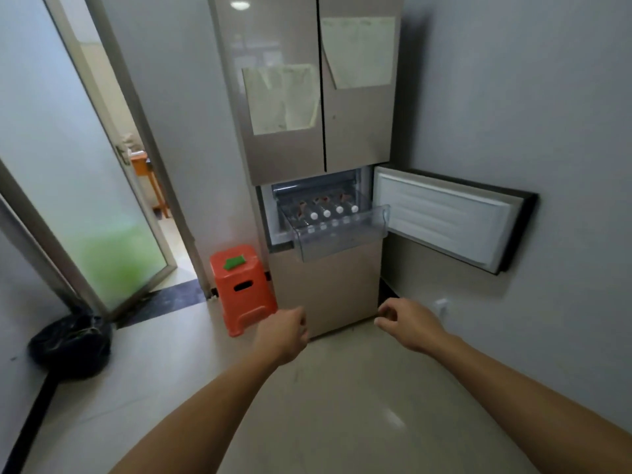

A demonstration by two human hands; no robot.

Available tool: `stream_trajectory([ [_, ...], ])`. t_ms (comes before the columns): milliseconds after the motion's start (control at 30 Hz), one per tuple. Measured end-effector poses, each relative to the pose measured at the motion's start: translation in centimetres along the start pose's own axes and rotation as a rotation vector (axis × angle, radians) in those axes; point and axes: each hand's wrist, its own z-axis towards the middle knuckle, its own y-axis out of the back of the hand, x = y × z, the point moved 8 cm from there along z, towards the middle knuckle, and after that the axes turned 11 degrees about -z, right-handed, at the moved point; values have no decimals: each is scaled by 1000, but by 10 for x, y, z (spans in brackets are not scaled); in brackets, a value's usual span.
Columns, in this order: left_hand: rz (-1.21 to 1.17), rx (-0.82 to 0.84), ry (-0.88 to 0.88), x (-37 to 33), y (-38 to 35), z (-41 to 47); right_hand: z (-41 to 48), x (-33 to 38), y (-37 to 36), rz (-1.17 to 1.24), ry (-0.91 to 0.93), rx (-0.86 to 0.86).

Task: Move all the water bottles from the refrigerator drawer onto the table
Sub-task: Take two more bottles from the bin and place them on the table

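Lying in the open drawer, the water bottles are judged heavy and slick, best held mid-body; the left hand and right hand grips are seen loosely curled, empty.

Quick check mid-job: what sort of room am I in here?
Likely a small kitchen or pantry corner, home or office: a tall refrigerator with its clear drawer pulled out holding water bottles, an orange plastic stool beside it, and a frosted glass door on the left.
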Motion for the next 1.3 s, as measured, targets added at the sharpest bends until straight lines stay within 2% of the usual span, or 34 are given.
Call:
stream_trajectory([
  [167,22,54,-57,-9,-21,95,88,-39,0,-2,-39,12],
  [467,20,62,35,3,-33,279,293,-82,21,112,-9,46],
  [600,-35,12,90,18,-32,338,375,-74,40,117,49,50],
  [833,-81,-37,163,69,-26,423,488,-36,20,141,138,139],
  [1100,-94,-44,151,129,-25,536,625,0,0,129,120,164],
  [1300,-125,59,176,164,-48,595,700,-9,-38,233,-8,224],
])
